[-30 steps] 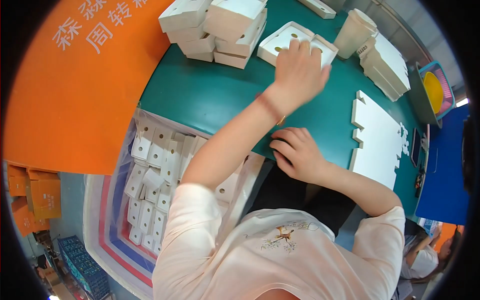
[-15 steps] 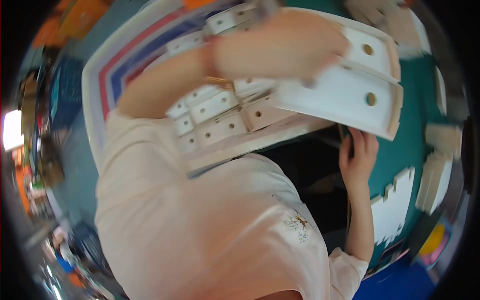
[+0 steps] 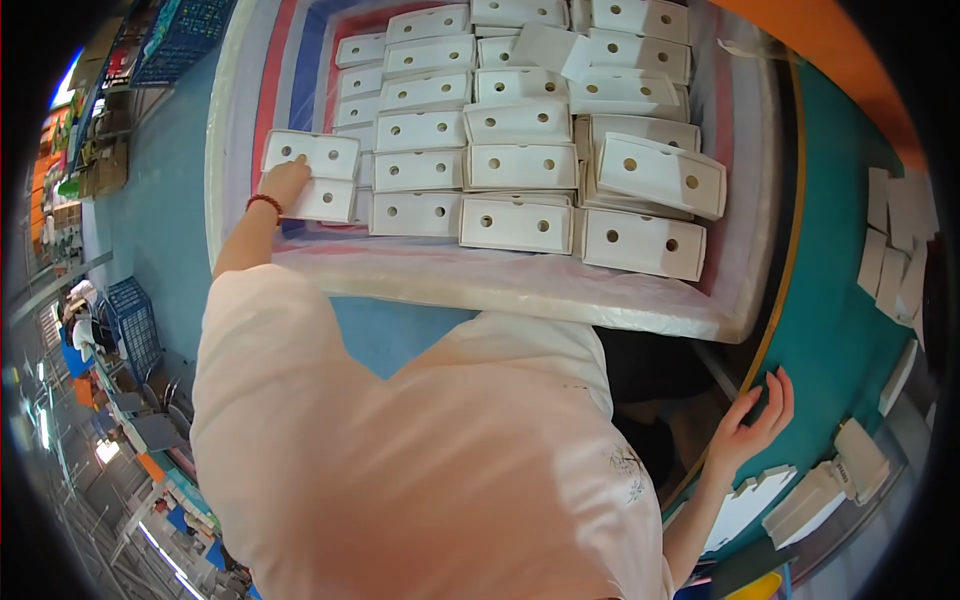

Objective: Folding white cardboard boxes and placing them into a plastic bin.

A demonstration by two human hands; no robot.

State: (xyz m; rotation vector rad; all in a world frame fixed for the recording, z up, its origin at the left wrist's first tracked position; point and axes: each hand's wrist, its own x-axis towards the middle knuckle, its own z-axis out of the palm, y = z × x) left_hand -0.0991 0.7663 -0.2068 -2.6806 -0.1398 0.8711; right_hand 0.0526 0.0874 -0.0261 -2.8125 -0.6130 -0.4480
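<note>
At the left end of a large lined bin, my left hand, with a red bead bracelet at the wrist, is closed on two white card boxes lying one beside the other. Some of its fingers are hidden beneath the palm. Each box is long and flat, with round holes in its face. Rows of similar boxes fill the bin. My right hand hovers over the edge of a green table, fingers apart and curled a little, holding nothing.
One box lies aslant on the right-hand stack. White card pieces are on the table's far right. Notched white card and more folded pieces lie near my right forearm. Blue crates stand on the floor at left.
My left hand has swung from the bin's right side to its left end with the white boxes. The view has shifted. My right hand now shows away from the boxes.
</note>
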